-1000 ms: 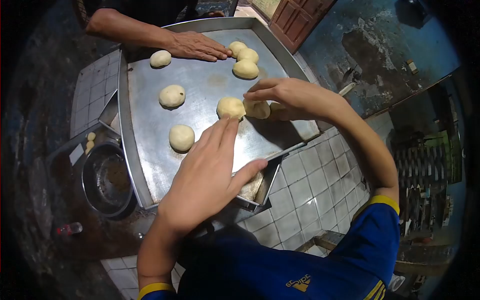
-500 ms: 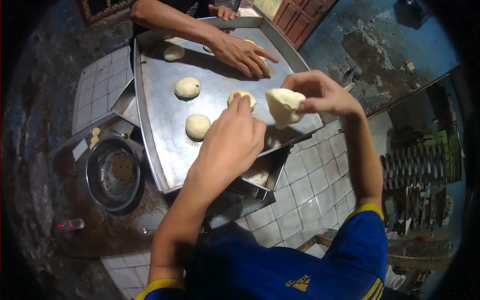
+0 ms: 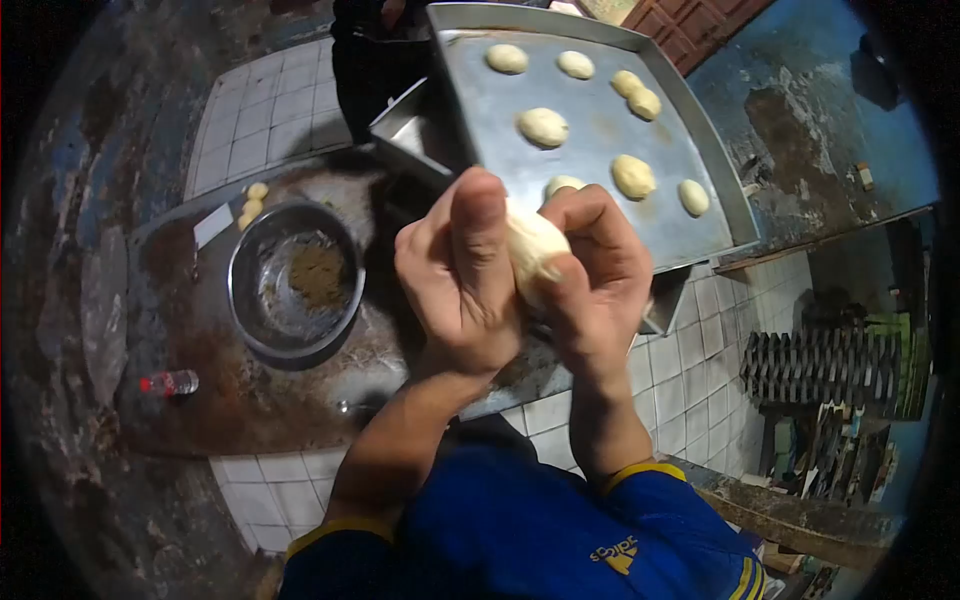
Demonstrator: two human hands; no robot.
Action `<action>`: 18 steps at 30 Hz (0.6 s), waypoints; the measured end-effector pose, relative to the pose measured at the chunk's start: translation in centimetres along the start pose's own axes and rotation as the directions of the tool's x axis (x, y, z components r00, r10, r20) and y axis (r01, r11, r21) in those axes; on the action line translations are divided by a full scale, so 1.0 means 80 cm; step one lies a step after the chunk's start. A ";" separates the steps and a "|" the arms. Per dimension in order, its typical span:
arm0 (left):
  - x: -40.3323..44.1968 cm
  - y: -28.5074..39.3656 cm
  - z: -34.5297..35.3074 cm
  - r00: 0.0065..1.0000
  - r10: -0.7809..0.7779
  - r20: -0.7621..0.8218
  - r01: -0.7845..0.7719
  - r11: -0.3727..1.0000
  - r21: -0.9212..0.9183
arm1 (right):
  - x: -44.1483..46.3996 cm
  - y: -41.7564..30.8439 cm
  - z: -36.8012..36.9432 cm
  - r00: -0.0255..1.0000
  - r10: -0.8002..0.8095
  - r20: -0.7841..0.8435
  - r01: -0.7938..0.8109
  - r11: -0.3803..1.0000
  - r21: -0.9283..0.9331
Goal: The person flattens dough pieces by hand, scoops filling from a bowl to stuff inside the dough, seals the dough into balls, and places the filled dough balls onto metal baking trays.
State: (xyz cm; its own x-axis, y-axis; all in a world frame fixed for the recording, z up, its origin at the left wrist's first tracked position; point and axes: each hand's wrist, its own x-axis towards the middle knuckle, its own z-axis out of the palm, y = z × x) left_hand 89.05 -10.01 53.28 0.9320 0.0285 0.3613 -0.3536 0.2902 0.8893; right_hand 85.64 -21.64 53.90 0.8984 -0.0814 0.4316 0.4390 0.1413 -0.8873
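A piece of pale dough (image 3: 535, 243) is squeezed between both hands, just in front of the near edge of a large metal baking tray (image 3: 590, 70). My left hand (image 3: 462, 275) wraps round its left side with the thumb up. From the other side, my right hand (image 3: 603, 275) pinches it between thumb and fingers. The hands cover part of the dough. Several dough balls lie spread on the tray, among them a round one (image 3: 543, 127), an uneven one (image 3: 633, 177) and two that touch each other (image 3: 637, 95).
On the dark table at left stands a metal bowl (image 3: 297, 283) holding brown filling (image 3: 320, 277). Small dough balls (image 3: 252, 206) and a white card (image 3: 213, 226) lie beside it. A red-capped bottle (image 3: 170, 383) lies nearer. A person in dark clothing (image 3: 385, 70) stands behind the tray.
My left hand has left the dough ball on the tray and joined my right hand on the raised dough. My view has turned left. The other person's hand is off the tray.
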 end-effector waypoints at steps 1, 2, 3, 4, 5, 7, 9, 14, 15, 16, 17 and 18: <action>0.002 0.005 -0.023 0.999 -0.019 0.040 0.019 1.000 0.001 | 0.001 0.012 0.028 0.997 -0.040 -0.073 0.040 0.999 0.003; 0.003 0.010 -0.047 0.996 -0.037 0.081 0.037 0.999 0.004 | 0.002 0.025 0.057 0.986 -0.079 -0.146 0.080 0.997 -0.001; 0.004 0.009 -0.073 0.993 -0.056 0.105 0.068 0.991 -0.115 | 0.010 0.025 0.080 0.987 -0.037 -0.155 0.036 0.999 -0.007; 0.008 -0.001 -0.100 0.988 -0.064 0.142 0.106 0.946 -0.307 | 0.017 0.026 0.103 0.986 0.006 -0.164 -0.008 1.000 -0.013; 0.013 -0.014 -0.127 0.975 -0.035 0.220 0.162 0.789 -0.592 | 0.022 0.032 0.118 0.987 0.048 -0.152 -0.049 0.999 0.001; 0.019 -0.016 -0.179 0.948 0.013 0.318 0.247 0.602 -0.759 | 0.031 0.051 0.148 0.984 0.156 -0.091 -0.147 0.984 0.099; 0.012 -0.004 -0.220 0.983 -0.172 0.066 0.182 0.848 -0.498 | 0.037 0.065 0.175 0.955 0.297 0.010 -0.293 0.938 0.185; -0.010 -0.058 -0.340 0.930 -0.338 0.141 0.366 0.880 -0.302 | 0.041 0.071 0.231 0.721 0.518 0.460 -0.576 0.818 -0.017; -0.028 -0.065 -0.350 0.892 -0.405 0.199 0.450 0.839 -0.307 | 0.040 0.081 0.241 0.655 0.500 0.567 -0.520 0.842 -0.142; -0.046 -0.071 -0.360 0.846 -0.469 0.255 0.530 0.792 -0.303 | 0.044 0.091 0.258 0.678 0.398 0.618 -0.229 0.913 -0.337; -0.070 -0.078 -0.371 0.871 -0.420 0.256 0.480 0.840 -0.255 | 0.044 0.091 0.268 0.646 0.513 0.565 -0.077 0.780 -0.621; -0.094 -0.086 -0.383 0.893 -0.370 0.257 0.425 0.881 -0.207 | 0.042 0.112 0.271 0.635 0.545 0.548 -0.123 0.771 -0.625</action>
State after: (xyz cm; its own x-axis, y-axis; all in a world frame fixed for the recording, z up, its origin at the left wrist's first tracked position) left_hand 86.91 17.06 35.89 0.9425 -0.3278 0.0657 0.1006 0.4655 0.8793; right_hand 92.80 0.77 50.94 0.8158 0.5656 -0.1208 0.2209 -0.4977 -0.8388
